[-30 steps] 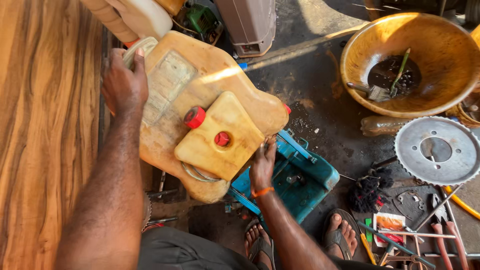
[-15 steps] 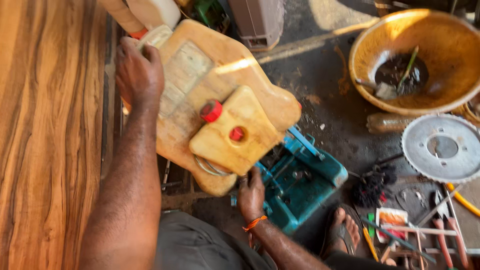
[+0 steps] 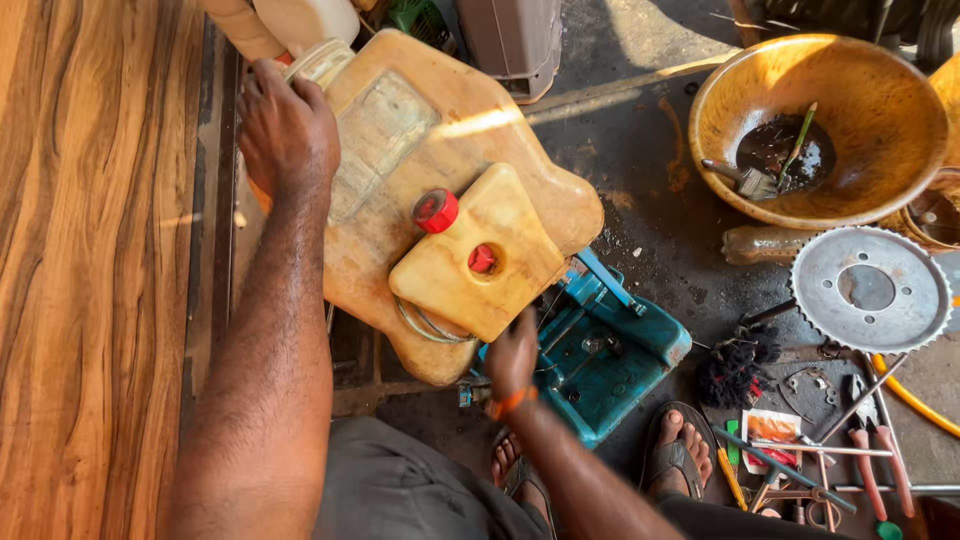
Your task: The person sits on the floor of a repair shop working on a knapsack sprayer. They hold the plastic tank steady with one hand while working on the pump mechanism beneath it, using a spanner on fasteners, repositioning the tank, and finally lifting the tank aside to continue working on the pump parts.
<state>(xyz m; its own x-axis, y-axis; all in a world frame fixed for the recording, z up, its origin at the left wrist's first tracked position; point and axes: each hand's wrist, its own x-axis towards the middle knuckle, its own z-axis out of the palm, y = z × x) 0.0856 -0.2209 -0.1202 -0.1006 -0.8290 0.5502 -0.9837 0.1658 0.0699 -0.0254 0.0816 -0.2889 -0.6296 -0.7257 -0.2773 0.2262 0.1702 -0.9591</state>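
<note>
Gripping the far edge of a large yellowed jerrycan (image 3: 400,150), the left hand (image 3: 285,130) is curling closed over it; a smaller can (image 3: 480,255) with red caps is lying on top. Below, the right hand (image 3: 512,355) is reaching under it beside a teal tray (image 3: 610,360), its grip hidden. Farther right, a yellow basin (image 3: 870,110) is sitting above a sprocket (image 3: 868,290).

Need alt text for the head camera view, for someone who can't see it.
Left hand grips the top of a large yellow jerrycan; right hand reaches below a smaller red-capped can, above a blue tray.
</note>
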